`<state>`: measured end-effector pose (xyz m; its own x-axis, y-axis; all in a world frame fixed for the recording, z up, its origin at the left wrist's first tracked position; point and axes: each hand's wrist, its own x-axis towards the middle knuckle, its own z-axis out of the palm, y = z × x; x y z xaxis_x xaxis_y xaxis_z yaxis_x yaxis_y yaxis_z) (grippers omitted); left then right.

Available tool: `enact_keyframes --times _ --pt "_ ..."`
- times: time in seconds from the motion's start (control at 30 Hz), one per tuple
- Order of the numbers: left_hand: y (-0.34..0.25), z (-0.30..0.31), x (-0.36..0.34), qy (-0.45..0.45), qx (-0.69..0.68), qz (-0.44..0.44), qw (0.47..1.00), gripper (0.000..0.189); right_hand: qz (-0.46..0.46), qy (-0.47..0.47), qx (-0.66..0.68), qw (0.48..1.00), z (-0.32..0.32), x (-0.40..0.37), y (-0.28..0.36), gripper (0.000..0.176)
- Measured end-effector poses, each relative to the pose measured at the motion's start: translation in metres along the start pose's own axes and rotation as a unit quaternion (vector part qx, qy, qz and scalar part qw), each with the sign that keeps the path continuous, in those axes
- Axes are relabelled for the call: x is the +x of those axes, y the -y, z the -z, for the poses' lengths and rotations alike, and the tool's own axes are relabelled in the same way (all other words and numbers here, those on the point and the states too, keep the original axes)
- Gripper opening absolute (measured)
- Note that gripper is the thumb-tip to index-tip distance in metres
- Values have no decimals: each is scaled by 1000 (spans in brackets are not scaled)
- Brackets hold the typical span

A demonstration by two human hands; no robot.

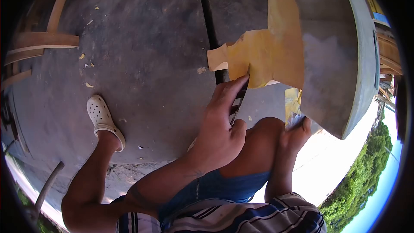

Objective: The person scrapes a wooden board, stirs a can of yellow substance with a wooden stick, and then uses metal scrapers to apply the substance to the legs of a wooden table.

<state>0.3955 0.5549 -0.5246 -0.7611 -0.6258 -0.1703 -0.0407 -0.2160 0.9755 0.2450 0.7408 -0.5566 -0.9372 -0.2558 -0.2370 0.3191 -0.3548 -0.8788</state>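
Note:
My left hand (pixel 222 123) is closed around a thin dark blade-like tool (pixel 242 91), seen nearly edge-on, its narrow tip reaching up to a yellow-smeared area (pixel 254 56). That coating, which looks like filler, lies on a tan, wood-coloured piece (pixel 286 30) that runs along a large grey panel (pixel 330 56). A bare light-brown tab (pixel 217 57) sticks out at its left end. Lower right, my right hand (pixel 296 136) grips a small flat plate (pixel 293 105) smeared with yellow and whitish paste. Part of each held thing is hidden by the fingers.
The dark grey floor (pixel 151 69) has a long black gap (pixel 207 13) and scattered chips (pixel 88 85). Curved wooden pieces (pixel 47 39) stand at the left. My foot in a white clog (pixel 103 118) rests on the floor. Green trees (pixel 358 172) show at the lower right.

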Motion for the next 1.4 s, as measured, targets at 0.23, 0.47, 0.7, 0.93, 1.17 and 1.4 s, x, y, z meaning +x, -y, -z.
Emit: enact_keyframes --times 0.23,0.47,0.7,0.93,1.17,1.4 --pt "3 2 0 -18 -76 97 992 64 -8 -71 -49 996 17 5 2 37" --pt "8 19 6 -12 -87 141 986 59 59 -97 -174 978 25 5 3 36" --pt "65 77 23 -46 -376 193 905 66 -24 -28 59 998 3 -16 18 29" --pt "187 40 69 -123 18 104 987 62 -147 56 221 963 17 -17 29 35" --pt "209 -3 70 -187 65 95 976 64 -191 82 298 931 0 -30 31 29" --pt "214 13 96 -181 -43 227 956 54 -203 66 327 921 -9 -27 26 22"
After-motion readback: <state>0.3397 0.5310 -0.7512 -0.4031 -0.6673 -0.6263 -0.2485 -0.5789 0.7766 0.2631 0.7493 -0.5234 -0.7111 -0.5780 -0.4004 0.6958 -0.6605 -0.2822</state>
